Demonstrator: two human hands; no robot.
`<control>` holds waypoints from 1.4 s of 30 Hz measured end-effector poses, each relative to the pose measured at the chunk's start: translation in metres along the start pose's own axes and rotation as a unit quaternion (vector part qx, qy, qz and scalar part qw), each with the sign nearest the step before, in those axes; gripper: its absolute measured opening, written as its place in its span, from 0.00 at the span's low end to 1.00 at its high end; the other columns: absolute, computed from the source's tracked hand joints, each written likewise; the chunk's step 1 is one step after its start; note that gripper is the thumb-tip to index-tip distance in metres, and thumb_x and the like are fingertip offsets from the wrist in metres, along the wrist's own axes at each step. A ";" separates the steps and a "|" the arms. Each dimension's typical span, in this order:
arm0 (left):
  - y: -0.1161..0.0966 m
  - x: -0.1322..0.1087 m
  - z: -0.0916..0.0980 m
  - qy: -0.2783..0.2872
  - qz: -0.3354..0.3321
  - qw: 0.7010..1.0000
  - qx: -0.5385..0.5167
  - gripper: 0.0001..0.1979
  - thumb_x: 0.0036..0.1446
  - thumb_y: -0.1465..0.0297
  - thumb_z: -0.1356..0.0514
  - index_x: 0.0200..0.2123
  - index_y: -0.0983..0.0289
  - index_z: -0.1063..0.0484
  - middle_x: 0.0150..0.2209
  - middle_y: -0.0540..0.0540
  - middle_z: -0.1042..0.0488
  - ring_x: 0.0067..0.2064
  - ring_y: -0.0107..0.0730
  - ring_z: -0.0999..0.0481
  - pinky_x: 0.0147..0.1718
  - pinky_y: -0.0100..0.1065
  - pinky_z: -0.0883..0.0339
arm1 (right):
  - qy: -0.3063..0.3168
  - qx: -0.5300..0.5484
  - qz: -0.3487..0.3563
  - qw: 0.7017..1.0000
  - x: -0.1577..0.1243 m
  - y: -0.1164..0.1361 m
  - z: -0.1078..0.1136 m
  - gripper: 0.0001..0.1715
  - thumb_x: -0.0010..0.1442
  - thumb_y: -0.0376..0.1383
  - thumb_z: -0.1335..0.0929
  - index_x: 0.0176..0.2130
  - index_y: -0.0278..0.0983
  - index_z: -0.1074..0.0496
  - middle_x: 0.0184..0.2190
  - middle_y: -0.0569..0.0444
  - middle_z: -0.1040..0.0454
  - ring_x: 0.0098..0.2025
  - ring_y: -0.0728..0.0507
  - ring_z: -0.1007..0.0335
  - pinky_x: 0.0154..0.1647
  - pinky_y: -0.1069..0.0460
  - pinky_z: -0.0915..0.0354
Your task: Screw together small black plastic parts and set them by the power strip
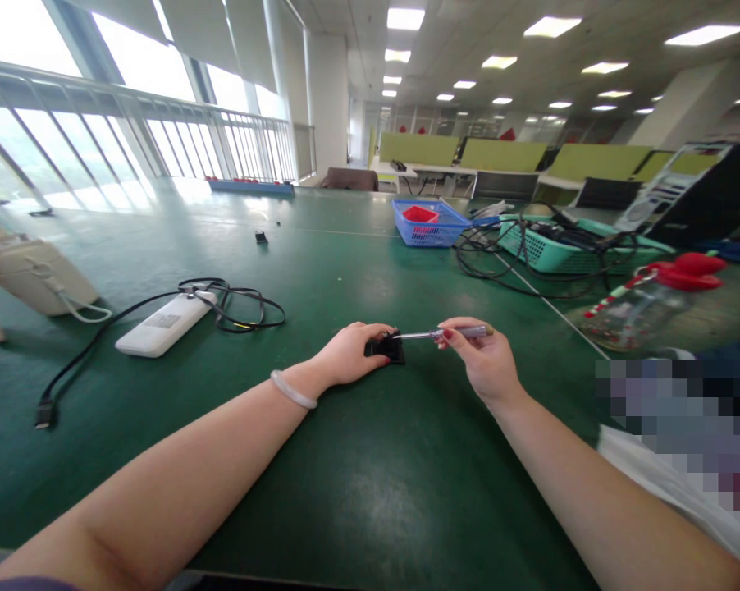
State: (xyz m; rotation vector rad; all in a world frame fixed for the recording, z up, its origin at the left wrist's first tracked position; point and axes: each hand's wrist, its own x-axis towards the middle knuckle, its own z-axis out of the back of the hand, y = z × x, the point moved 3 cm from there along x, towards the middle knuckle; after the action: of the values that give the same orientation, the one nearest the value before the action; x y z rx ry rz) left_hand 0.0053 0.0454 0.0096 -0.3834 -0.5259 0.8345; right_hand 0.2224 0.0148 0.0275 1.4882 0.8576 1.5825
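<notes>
A small black part (395, 350) lies on the green tabletop (370, 460) in front of me. My left hand (351, 355) is closed on its left side, fingers at the far edge and thumb at the near edge. Between the finger and thumb of my right hand (490, 365) is a screwdriver (465, 332) with a see-through handle. Its metal shaft points left, and the tip meets the black part close to my left fingertips. What exactly the tip touches is too small to make out.
To the left lie a white power bank (166, 324) and a black cable (99, 353). Farther off are a small black piece (260, 237), a blue basket (431, 234) and a teal basket (542, 250) with tangled cables. A red-lidded bottle (641, 308) lies at the right.
</notes>
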 end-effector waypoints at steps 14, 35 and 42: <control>-0.001 -0.001 -0.001 0.019 0.004 1.000 -0.006 0.28 0.53 0.66 0.37 0.59 0.57 0.35 0.48 0.52 0.21 0.52 0.41 0.28 0.54 0.41 0.35 | -0.088 -0.056 -0.025 0.994 0.003 -0.009 0.010 0.17 0.54 0.48 0.27 0.32 0.37 0.25 0.25 0.54 0.27 0.28 0.46 0.30 0.32 0.49 0.30; -0.002 -0.001 -0.001 0.032 0.011 0.999 0.025 0.23 0.52 0.65 0.35 0.53 0.55 0.28 0.45 0.54 0.22 0.49 0.42 0.28 0.51 0.41 0.32 | 0.094 -0.159 0.066 0.981 -0.003 0.011 -0.003 0.12 0.61 0.39 0.35 0.29 0.37 0.27 0.27 0.54 0.27 0.32 0.44 0.30 0.35 0.50 0.36; 0.000 0.000 -0.002 0.033 0.012 0.999 0.028 0.26 0.51 0.63 0.34 0.54 0.55 0.29 0.45 0.56 0.23 0.48 0.42 0.27 0.50 0.40 0.32 | 0.123 -0.207 0.064 0.968 -0.004 0.014 -0.009 0.11 0.62 0.40 0.34 0.30 0.38 0.28 0.27 0.54 0.26 0.31 0.44 0.30 0.35 0.50 0.36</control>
State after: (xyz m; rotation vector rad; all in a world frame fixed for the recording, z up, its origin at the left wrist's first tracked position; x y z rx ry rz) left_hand 0.0062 0.0452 0.0075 -0.3663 -0.4363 0.8548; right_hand 0.2121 0.0053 0.0375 1.0807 0.5230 1.9320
